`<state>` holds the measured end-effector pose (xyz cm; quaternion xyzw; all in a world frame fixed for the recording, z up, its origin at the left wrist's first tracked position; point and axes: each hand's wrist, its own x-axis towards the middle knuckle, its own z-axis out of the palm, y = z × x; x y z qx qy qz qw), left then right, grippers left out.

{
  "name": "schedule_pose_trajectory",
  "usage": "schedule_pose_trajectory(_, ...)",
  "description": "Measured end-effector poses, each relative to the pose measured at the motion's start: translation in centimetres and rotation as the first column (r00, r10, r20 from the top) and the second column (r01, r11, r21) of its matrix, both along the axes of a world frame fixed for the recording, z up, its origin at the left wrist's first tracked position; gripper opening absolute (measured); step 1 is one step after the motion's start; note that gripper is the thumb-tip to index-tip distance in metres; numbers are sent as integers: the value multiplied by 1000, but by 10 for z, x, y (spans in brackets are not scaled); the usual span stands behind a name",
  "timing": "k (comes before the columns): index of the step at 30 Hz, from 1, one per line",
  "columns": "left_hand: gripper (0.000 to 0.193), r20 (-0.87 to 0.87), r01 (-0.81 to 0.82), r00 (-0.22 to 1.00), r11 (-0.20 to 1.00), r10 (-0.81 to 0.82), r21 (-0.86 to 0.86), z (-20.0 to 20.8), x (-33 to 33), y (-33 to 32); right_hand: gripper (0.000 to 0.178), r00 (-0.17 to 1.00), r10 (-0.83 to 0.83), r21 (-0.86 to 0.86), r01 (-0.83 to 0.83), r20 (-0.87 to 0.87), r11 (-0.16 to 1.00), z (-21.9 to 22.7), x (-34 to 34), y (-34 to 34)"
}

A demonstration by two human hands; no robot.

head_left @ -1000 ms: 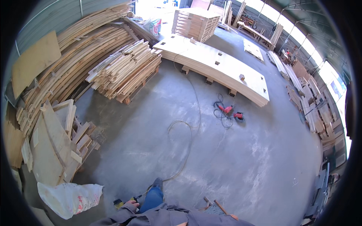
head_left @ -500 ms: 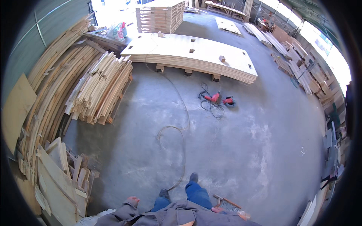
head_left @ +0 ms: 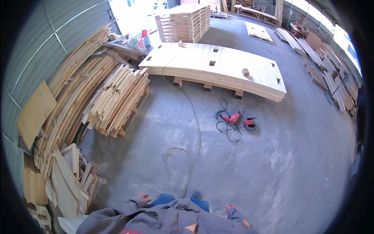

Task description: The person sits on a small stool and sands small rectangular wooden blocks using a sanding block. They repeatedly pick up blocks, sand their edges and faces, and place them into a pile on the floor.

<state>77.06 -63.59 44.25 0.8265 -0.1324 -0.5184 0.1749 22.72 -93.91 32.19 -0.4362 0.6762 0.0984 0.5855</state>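
My left hand (head_left: 145, 197) hangs low beside my left leg, fingers loosely apart and holding nothing visible. On the other side, my right hand (head_left: 231, 208) hangs out from the grey jacket sleeve, its fingers apart and nothing visible in it. Both hands are above the concrete floor, touching none of the timber. A thin hose or cable (head_left: 198, 128) runs along the floor from my feet, loops once and passes up over the stack of panels (head_left: 230, 58). Two red corded power tools (head_left: 235, 117) (head_left: 249, 123) lie farther ahead, black cord coiled beside them.
Bundled wood strips (head_left: 117, 99) sit on a pallet at the left, beside long boards (head_left: 74, 101) along the wall. Offcuts (head_left: 85, 175) lean near my left side. A small wood block (head_left: 245, 72) rests on the panels. Stacked pallets (head_left: 183, 25) stand behind; more timber (head_left: 327, 66) lines the right.
My view has shifted left and my feet have moved. The wood-backed brush seen beside my right hand has gone out of view. My right hand now hangs out to the side.
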Motion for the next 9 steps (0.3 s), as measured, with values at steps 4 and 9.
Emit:
schedule_pose_trajectory(4,62,90,132,986,989,-137,64,-27,1,-66,72,985,-157,-119,165,72,979,15,-21,-83)
schedule_pose_trajectory(9,65,77,317,938,924,-339,214,-30,-11,-190,78,975,-221,-106,216,-35,971,-23,-96,-152)
